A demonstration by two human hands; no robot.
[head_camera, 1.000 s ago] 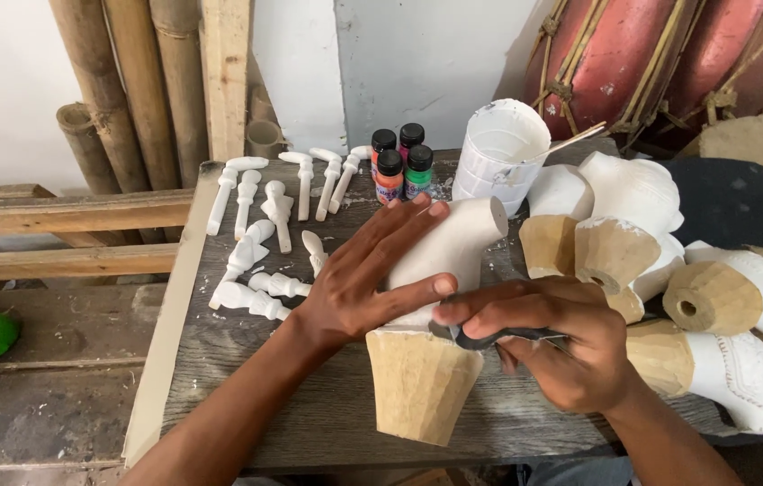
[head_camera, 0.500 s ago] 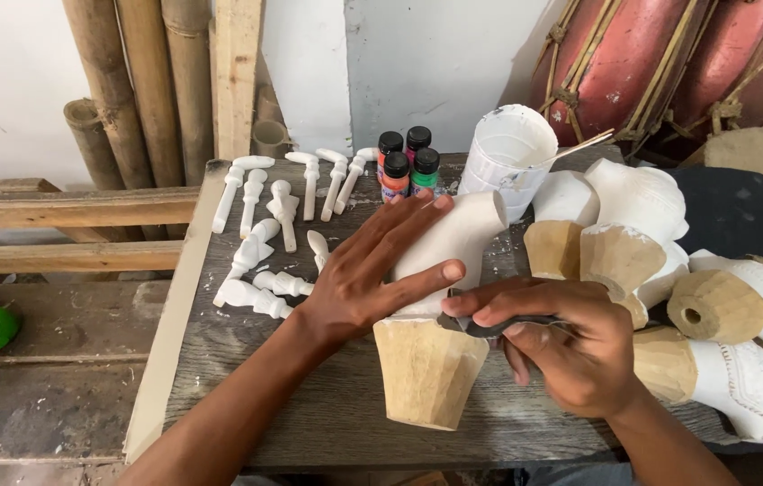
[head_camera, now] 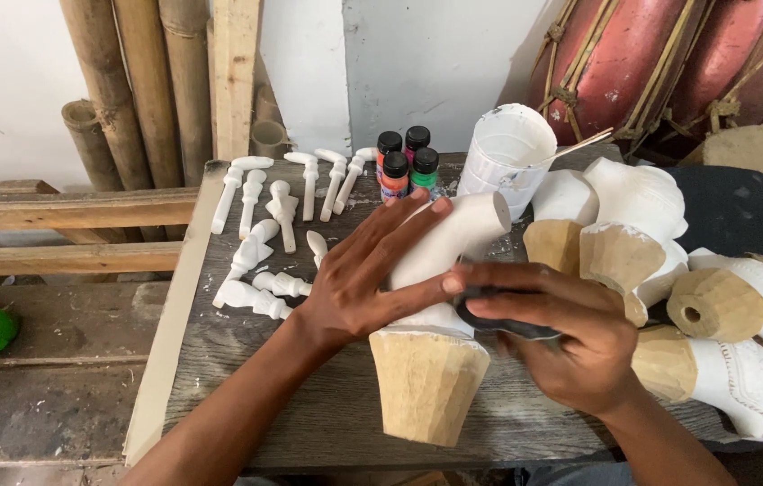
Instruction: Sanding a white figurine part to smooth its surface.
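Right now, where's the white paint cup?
In the head view the white paint cup stands at the back of the wooden table, right of centre, just right of the small paint bottles and behind the carved piece under both hands.

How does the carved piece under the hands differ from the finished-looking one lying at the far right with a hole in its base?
The held carving lies pinned under the left hand, while the right-side carving lies untouched. The held one's bare wooden base points toward the camera; the other's base faces left and shows a drilled hole. Both have white-coated tops and uncoated wood bases.
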